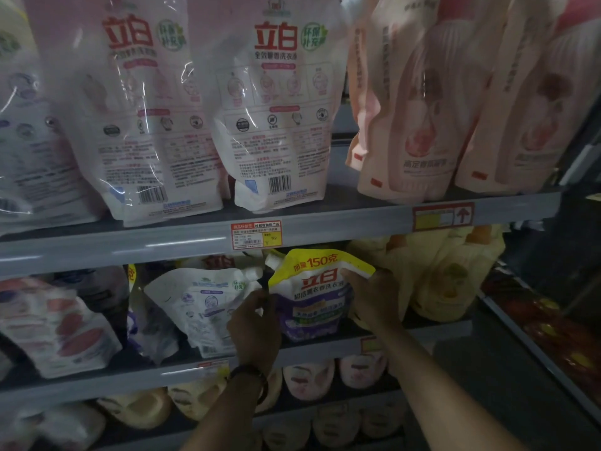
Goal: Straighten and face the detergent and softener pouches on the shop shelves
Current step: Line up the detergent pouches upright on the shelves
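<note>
Two hands hold one purple pouch [312, 296] on the middle shelf [432, 333], where it stands upright with its front facing out, between a white pouch [201, 304] lying tilted on its left and a cluster of yellow pouches [455, 278] on its right. Its yellow top band reads "加量150克", and below that are the red brand name "立白" and a line reading "超洁薰衣香洗衣液"; the smaller print lower down is too blurred to read. The left hand [255, 323], with a dark band [248, 372] on its wrist, has its fingers curled in against the pouch's left edge and grips it there, the back of the hand turned to the camera. The right hand [374, 297] grasps the upper right corner, thumb laid on the front by the yellow band and the other fingers behind. On the upper shelf [162, 250] two large white pouches [279, 102] show their backs, each printed "立白" in red with a green round badge and a barcode near the bottom. Just beside them on the right stand pink pouches [419, 102] with pale lettering that is hard to make out. A red-bordered price tag [256, 235] sits on the upper shelf's front rail; the yellow field shows what looks like "9.9".
</note>
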{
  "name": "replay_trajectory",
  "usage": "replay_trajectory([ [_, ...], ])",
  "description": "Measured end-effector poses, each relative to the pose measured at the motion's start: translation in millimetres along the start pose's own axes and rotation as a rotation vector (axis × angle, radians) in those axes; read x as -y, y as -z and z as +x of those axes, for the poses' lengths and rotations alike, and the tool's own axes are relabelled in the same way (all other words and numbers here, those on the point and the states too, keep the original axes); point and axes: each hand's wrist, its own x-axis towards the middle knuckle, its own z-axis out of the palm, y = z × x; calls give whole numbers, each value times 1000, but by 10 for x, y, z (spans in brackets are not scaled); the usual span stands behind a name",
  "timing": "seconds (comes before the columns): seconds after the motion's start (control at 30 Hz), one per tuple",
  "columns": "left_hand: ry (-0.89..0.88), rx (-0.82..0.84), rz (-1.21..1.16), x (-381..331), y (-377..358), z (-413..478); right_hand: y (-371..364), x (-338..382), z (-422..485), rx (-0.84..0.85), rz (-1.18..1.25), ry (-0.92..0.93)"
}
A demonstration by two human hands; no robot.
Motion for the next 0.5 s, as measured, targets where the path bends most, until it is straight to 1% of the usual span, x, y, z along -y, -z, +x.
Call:
replay_trajectory([
  [0.17, -81, 14, 107, -44, 27, -25, 1, -23, -56, 7, -68, -45],
  [0.27, -122, 59, 126, -142, 66, -28, 10, 11, -33, 18, -66, -52],
  [0.5, -134, 66, 156, -150, 62, -40, 31, 81, -42, 27, -80, -26],
])
